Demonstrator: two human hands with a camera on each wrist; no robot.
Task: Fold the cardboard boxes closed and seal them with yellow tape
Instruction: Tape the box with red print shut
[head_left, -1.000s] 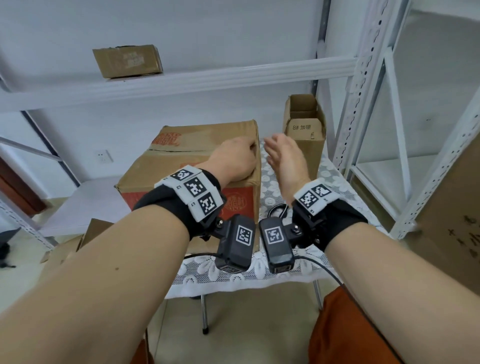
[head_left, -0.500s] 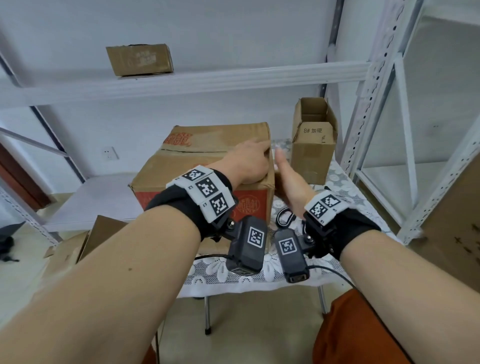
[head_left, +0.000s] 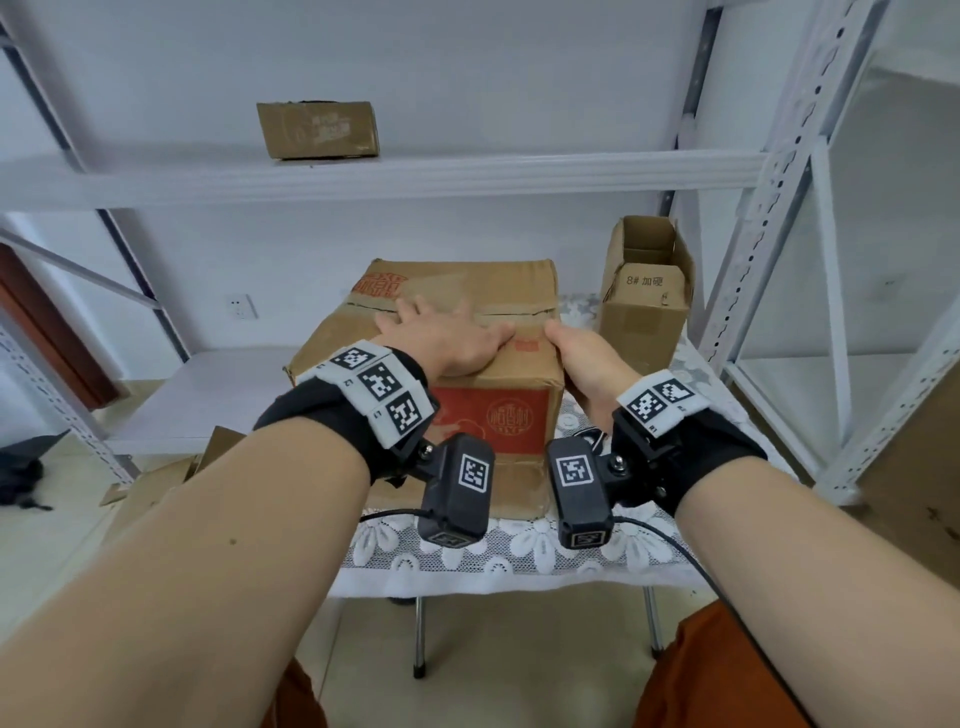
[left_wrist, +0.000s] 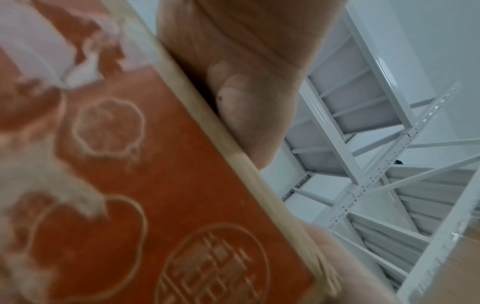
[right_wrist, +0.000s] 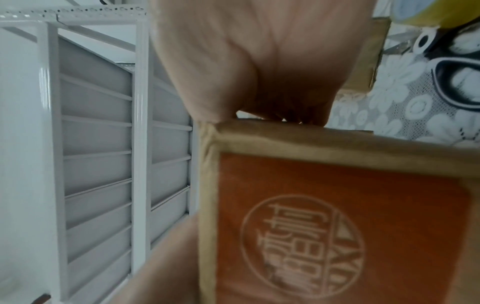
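A large cardboard box (head_left: 493, 415) with red print stands on the table, its top flaps folded down. My left hand (head_left: 447, 338) lies flat on the top with straight fingers, pressing the flaps near the seam. My right hand (head_left: 587, 358) holds the box's upper right edge, thumb on top and fingers down the right side, where they are hidden. The left wrist view shows the red front (left_wrist: 130, 185) beside my left hand (left_wrist: 246, 102). The right wrist view shows the box corner (right_wrist: 337, 226) under my palm (right_wrist: 246, 61), and part of a yellow tape roll (right_wrist: 436, 10).
A small open box (head_left: 644, 312) stands behind on the right of the lace-covered table (head_left: 519, 551). Black-handled scissors (right_wrist: 454, 72) lie right of the large box. Another box (head_left: 317, 130) sits on the white shelf above. Shelf posts (head_left: 753, 234) stand close on the right.
My right hand came down from the air beside the box and took hold of its upper right edge. My left hand stayed on the top, sliding slightly toward the seam.
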